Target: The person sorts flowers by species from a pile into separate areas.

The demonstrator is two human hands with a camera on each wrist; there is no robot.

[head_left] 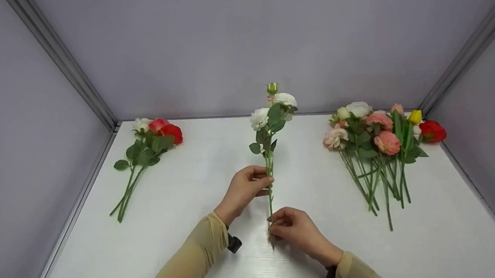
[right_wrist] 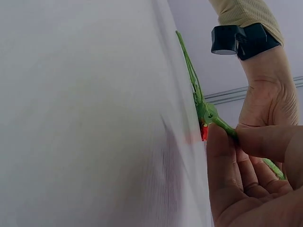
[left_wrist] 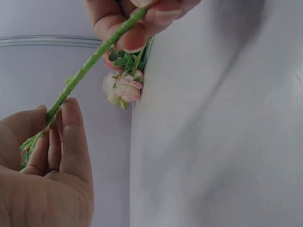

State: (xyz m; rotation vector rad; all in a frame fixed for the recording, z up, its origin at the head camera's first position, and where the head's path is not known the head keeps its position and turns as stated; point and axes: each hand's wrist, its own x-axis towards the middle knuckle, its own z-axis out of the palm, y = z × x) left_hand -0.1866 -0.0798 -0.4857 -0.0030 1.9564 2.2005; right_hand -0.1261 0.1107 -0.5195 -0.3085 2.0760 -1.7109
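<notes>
A white artificial flower stem (head_left: 270, 157) with two white blooms, a green bud and dark leaves is held upright over the middle of the table. My left hand (head_left: 247, 187) pinches it partway down, below the leaves. Lower down, my right hand (head_left: 297, 230) pinches the stem near its bottom end. In the left wrist view the bare green stem (left_wrist: 90, 64) runs between the two hands. Thumb and fingers of the right hand (right_wrist: 255, 175) close on the stem tip (right_wrist: 222, 126) in the right wrist view. The blooms are outside both wrist views.
On the white table (head_left: 174, 237), a small bunch of red and white flowers (head_left: 147, 146) lies at the left. A larger bunch of pink, white, yellow and red flowers (head_left: 374, 137) lies at the right. Grey walls (head_left: 252, 50) enclose the table's back and sides.
</notes>
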